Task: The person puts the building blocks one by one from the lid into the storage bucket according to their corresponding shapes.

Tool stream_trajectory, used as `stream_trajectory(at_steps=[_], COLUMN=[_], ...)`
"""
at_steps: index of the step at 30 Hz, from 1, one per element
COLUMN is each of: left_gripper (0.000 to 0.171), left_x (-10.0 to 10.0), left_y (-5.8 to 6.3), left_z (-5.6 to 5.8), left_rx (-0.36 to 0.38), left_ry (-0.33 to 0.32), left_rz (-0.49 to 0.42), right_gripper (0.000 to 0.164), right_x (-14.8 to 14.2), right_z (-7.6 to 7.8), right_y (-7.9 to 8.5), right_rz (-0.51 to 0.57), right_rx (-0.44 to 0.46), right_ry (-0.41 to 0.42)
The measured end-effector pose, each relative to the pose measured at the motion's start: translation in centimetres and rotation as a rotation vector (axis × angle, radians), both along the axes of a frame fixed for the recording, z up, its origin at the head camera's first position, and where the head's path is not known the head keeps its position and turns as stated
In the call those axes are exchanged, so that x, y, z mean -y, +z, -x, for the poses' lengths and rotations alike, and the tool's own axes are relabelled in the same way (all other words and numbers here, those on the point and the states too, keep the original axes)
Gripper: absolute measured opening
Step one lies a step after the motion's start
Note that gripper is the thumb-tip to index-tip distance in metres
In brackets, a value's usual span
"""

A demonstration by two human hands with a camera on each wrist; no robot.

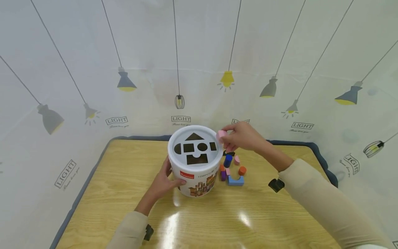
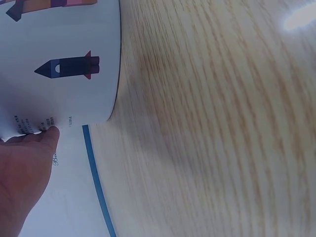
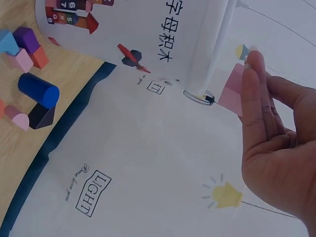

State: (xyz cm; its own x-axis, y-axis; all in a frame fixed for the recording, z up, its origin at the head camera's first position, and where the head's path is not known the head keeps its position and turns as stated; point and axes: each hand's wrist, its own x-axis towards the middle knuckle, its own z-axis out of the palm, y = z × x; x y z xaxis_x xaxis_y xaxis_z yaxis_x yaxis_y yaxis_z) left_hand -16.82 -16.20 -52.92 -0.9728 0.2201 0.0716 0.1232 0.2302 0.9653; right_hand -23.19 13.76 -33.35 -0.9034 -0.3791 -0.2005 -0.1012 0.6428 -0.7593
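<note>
Right hand (image 1: 244, 137) is pinching a pink block (image 1: 221, 136) between thumb and fingers, holding it up just by the right side of the lid (image 1: 181, 163); whether block and lid are touching I cannot tell. Left hand (image 1: 164, 181) is clasping the white bucket (image 1: 198, 185) by its left wall, thumb lying across the front. Bucket is standing upright nearer the far edge of the table (image 1: 118, 193), roughly midway between the far corners. Right of it, toward that edge, a blue cylinder (image 1: 228, 161), black block (image 3: 40, 116), orange cylinder (image 1: 242, 171) and blue arch (image 1: 235, 181) are lying loose. By its looks, the pink block is probably handling light and stiff, hardly fragile, smooth faces perhaps slipping a little; pinching opposite flat faces, well back from the end facing the lid, is likely suiting it best. Bucket is looking bulky and smooth-walled, so a broad palm is probably steadying it better than fingertips
</note>
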Motion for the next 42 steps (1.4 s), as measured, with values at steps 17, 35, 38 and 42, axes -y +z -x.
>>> stream_trajectory(at_steps=[17,35,38,42], left_gripper=[0.115,0.113,0.114,0.114], left_x=[-0.2,0.0,0.0,0.1], left_y=[0.1,0.5,0.5,0.5], left_z=[-0.1,-0.1,-0.1,-0.1], left_rx=[0.001,-0.013,-0.008,0.001], left_ry=[-0.010,-0.041,-0.042,-0.029], left_rz=[0.006,-0.009,-0.007,0.016], right_gripper=[0.042,0.039,0.035,0.038], right_x=[5.0,8.8,9.0,9.3], right_z=[0.3,0.0,-0.1,-0.1], right_y=[-1.8,-2.5,-2.6,-2.6], right_rz=[0.077,0.122,0.125,0.132], right_rx=[0.061,0.110,0.101,0.111], right_ry=[0.028,0.060,0.069,0.062])
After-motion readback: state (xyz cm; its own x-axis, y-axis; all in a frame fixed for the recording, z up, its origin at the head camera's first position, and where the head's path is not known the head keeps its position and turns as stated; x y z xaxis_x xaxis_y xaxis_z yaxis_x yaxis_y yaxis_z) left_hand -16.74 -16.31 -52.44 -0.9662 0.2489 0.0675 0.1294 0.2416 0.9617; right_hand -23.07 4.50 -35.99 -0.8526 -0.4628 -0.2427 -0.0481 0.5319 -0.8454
